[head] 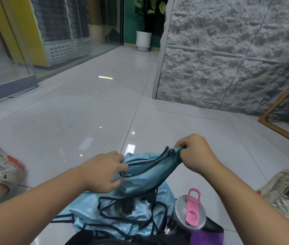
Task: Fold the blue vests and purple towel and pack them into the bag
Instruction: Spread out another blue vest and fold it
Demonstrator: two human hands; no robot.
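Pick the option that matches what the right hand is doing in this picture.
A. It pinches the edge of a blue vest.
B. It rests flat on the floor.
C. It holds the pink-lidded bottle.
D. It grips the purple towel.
A: the right hand has fingers and thumb curled on the dark-trimmed edge of the blue vest, lifted above the floor; the bottle stands untouched.

Two hands, a left hand (104, 171) and a right hand (195, 152), both gripping blue mesh cloth; how many blue vests (131, 200) make up the heap cannot be told; one bottle (189, 212) with a pink lid strap; one patch of purple cloth (206, 238); two pale shoes (0, 167); one potted plant (143, 39); one wooden frame (280, 106)
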